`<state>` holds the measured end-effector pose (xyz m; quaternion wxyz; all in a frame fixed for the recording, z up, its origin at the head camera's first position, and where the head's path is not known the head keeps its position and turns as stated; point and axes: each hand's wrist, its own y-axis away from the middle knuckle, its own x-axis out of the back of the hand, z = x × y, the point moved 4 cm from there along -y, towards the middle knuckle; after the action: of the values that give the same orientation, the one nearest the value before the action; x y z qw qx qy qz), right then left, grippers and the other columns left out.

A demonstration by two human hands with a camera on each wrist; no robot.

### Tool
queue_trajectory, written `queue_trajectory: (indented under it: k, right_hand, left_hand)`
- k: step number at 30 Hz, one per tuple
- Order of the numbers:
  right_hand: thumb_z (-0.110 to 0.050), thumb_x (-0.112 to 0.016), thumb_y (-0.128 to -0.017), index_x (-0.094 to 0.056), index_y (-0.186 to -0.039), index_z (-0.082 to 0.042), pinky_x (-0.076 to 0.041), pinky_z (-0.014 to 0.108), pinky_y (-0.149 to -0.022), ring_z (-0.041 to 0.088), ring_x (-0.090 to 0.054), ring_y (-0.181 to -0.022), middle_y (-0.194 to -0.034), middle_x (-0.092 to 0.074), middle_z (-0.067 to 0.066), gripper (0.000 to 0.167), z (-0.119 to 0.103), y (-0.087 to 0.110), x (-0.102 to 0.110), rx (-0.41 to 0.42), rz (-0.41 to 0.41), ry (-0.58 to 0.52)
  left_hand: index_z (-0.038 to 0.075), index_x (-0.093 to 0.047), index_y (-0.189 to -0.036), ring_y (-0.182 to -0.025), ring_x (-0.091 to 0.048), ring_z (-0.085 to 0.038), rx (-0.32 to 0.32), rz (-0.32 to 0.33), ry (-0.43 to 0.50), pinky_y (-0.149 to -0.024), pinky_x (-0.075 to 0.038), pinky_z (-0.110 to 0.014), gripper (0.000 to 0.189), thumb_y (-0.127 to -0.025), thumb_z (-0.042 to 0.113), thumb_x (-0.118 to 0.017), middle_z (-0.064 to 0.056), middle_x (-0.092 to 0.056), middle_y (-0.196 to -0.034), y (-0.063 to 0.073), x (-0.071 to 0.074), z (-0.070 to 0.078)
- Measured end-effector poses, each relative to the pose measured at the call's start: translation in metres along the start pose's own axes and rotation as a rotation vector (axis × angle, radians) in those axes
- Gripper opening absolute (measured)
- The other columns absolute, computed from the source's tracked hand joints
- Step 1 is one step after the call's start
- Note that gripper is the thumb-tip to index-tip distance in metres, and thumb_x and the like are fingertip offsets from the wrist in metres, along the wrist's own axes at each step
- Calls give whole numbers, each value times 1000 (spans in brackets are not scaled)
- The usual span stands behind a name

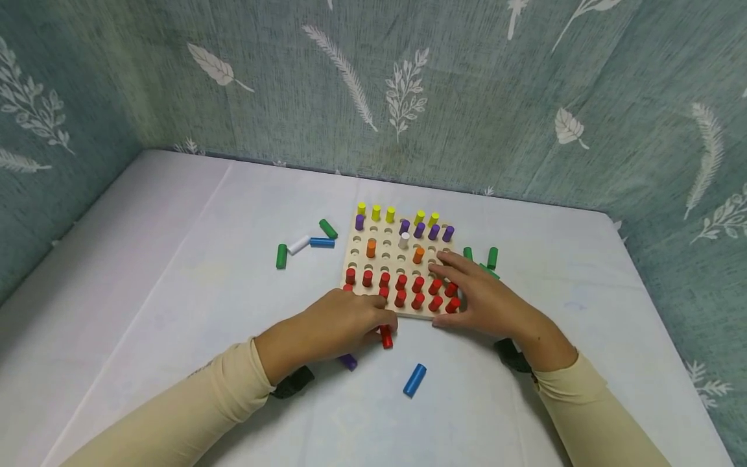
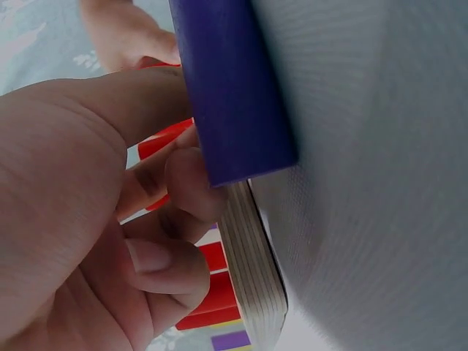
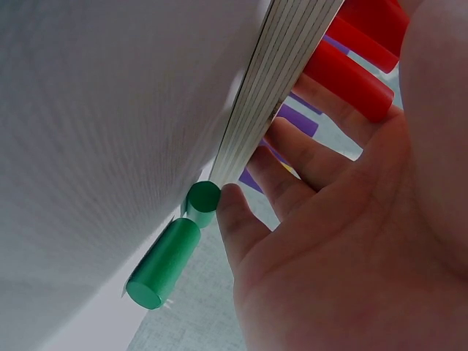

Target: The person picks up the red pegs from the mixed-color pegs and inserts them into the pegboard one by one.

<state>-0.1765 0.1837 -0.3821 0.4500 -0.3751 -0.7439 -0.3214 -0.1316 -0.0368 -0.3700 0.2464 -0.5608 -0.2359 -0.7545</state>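
Observation:
A square wooden pegboard [image 1: 408,316] carries yellow, purple, white and orange pegs, with two rows of red pegs [image 1: 417,285] near its front. My left hand [image 1: 335,324] is at the board's front edge, fingers curled, and pinches a red peg [image 1: 386,337]; the fingertip contact is partly hidden. A purple peg [image 2: 234,95] lies close beside this hand in the left wrist view. My right hand [image 1: 487,298] rests along the board's right side, fingers spread and thumb by the front corner. In the right wrist view its fingers [image 3: 281,186] lie alongside the wooden edge.
A blue peg [image 1: 415,381] lies in front of the board. Left of the board are a white peg [image 1: 299,245], another blue peg [image 1: 322,242] and two green pegs [image 1: 282,256]. Several green pegs [image 1: 493,258] lie at the right. A patterned curtain [image 1: 455,97] hangs behind the table.

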Motion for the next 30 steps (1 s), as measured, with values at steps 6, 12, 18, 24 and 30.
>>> queue_trajectory:
  k: [6,12,18,24,30]
  right_hand:
    - [-49,-86,-74,-43,-153,-20,-34,60,-114,35,-26,-151,-165,-25,8,94,1,0,-1,2,-7,-15]
    - [-48,-86,-74,-43,-152,-20,-35,59,-113,34,-26,-151,-165,-25,7,93,0,0,0,6,9,-2]
    - [-50,-85,-74,-42,-153,-21,-33,62,-113,35,-24,-151,-165,-24,7,94,0,-1,0,-6,-12,-19]
    - [-48,-86,-74,-43,-153,-20,-34,60,-114,34,-25,-151,-165,-25,7,94,0,-2,3,6,6,-4]
    - [-49,-86,-74,-43,-153,-20,-34,60,-113,35,-25,-151,-165,-25,8,94,0,-1,2,0,-2,-12]
  left_hand:
    - [27,-74,-111,-89,-71,-13,16,-38,13,-75,-58,-28,22,-89,29,-77,4,-74,-110,-1,-1,-1]
    - [26,-75,-105,-84,-68,-8,-3,18,18,-72,-56,-25,19,-87,30,-79,7,-74,-103,0,3,-2]
    - [27,-74,-104,-88,-69,-7,6,56,13,-74,-56,-26,19,-87,34,-78,8,-74,-104,2,10,-3]
    - [27,-74,-105,-85,-70,-7,25,114,14,-75,-56,-27,19,-87,31,-79,9,-74,-105,3,21,-7]
    - [24,-72,-103,-66,-55,-2,51,149,32,-61,-46,-18,18,-88,30,-77,10,-69,-91,5,27,-12]
